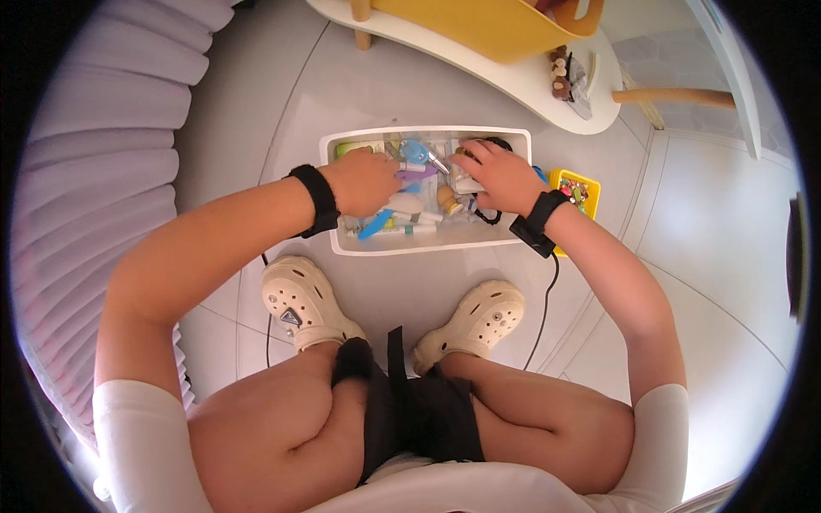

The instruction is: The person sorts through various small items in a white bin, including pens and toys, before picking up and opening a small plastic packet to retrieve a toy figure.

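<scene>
While the left hand (366, 181) and right hand (506, 179) dip into the white bin (428, 249) on the floor (393, 286), any grip too hidden to tell, parting the loose clutter (410, 205) gently seems best.

Under left hand (363, 182) and right hand (505, 178): white rectangular plastic bin (419, 247) | between them, in bin: purple flat piece (417, 172) | right of right hand: yellow rectangular plastic box (595, 203) | beyond both hands: yellow basket (479, 32) on white curved tabletop (506, 88) | left of left hand: lilac pleated curtain (103, 188)
</scene>
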A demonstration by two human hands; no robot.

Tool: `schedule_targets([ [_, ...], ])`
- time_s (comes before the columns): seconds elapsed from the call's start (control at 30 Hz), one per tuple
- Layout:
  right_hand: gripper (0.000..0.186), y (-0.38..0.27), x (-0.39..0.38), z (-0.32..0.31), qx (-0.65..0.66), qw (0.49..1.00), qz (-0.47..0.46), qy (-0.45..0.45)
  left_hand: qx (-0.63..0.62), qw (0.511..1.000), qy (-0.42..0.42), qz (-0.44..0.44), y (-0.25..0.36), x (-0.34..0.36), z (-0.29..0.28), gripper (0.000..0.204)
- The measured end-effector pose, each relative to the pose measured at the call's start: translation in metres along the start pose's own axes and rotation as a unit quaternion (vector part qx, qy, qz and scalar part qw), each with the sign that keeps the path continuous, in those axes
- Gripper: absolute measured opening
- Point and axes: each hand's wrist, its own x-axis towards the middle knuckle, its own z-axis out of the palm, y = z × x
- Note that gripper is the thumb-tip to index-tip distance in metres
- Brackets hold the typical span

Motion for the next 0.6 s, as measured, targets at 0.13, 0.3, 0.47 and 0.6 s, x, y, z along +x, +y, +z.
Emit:
schedule_targets([
  [0.13, 0.066, 0.006, -0.001, -0.007, 0.049, 0.998, 0.022, -0.019, -0.005, 1.0, -0.013, -0.002, -0.001, -0.004, -0.003, 0.023],
  [0.3, 0.059, 0.011, -0.001, -0.009, 0.082, 0.996, 0.027, -0.008, -0.016, 0.998, -0.056, -0.014, -0.002, -0.009, -0.006, 0.023],
  [0.47, 0.052, 0.019, 0.001, -0.023, 0.096, 0.995, 0.009, -0.017, -0.018, 0.999, -0.041, 0.005, -0.004, -0.013, -0.004, 0.021],
  [0.6, 0.046, 0.033, 0.003, -0.037, 0.18, 0.982, -0.004, -0.054, -0.019, 0.998, -0.051, -0.008, -0.005, -0.013, -0.001, 0.021],
])
